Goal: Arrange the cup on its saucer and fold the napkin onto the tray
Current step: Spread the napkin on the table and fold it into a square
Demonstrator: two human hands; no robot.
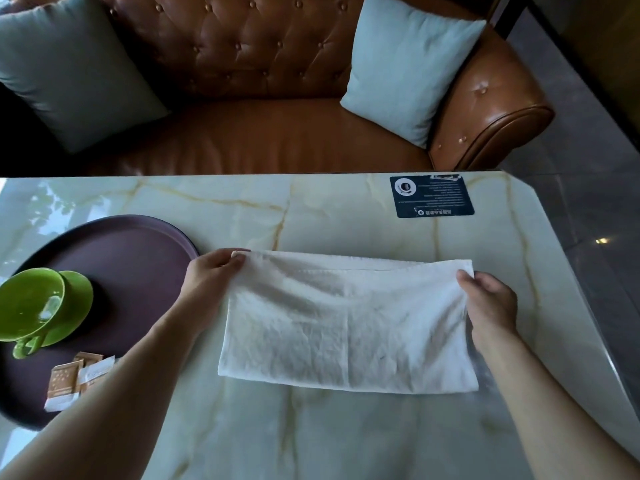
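A white napkin (346, 320) lies folded in half on the marble table, a wide rectangle in the middle. My left hand (213, 275) pinches its far left corner and my right hand (488, 303) pinches its far right corner, with the upper layer lifted slightly. At the left lies a round dark purple tray (138, 258). On it a green cup (29, 303) sits on a green saucer (78, 306), handle toward me.
Several small sugar packets (74, 379) lie on the tray's near side. A dark printed card (431, 195) rests at the table's far right. The table's corner is cut at the right. A brown leather sofa (277, 133) with pale cushions stands behind.
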